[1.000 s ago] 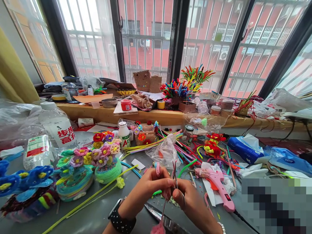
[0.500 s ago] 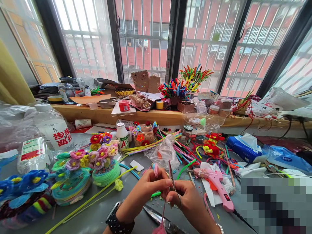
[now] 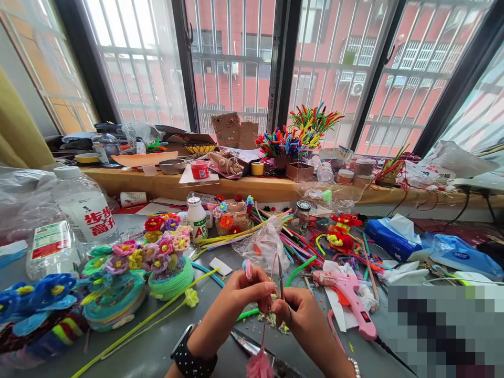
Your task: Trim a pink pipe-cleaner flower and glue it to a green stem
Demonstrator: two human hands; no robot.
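My left hand (image 3: 248, 294) is closed, pinching a thin pink pipe cleaner (image 3: 263, 333) whose fluffy pink end (image 3: 260, 363) dangles below. A small pink and blue loop (image 3: 248, 269) shows at its fingers. In my right hand (image 3: 297, 312) is a pair of scissors (image 3: 281, 278), blades pointing up beside the pipe cleaner's thin upper end. The fingertips of both hands are close together, and the scissors' handles are mostly hidden by my fingers. Beneath the hands lies a larger metal tool (image 3: 246, 344), partly covered, among pale fluff scraps on the grey table (image 3: 149, 349).
Pots of fuzzy flowers (image 3: 171, 278) crowd the left, with a yellow-stemmed flower (image 3: 191, 297) nearer. A pink glue gun (image 3: 354, 304) lies right. Behind are loose pipe cleaners (image 3: 291, 244), a plastic bag (image 3: 268, 239), a white bottle (image 3: 197, 218) and a blue tissue pack (image 3: 391, 239).
The scissors have turned from leaning left to nearly upright. The fluffy pink end hangs slightly higher, and both hands have shifted only a little.
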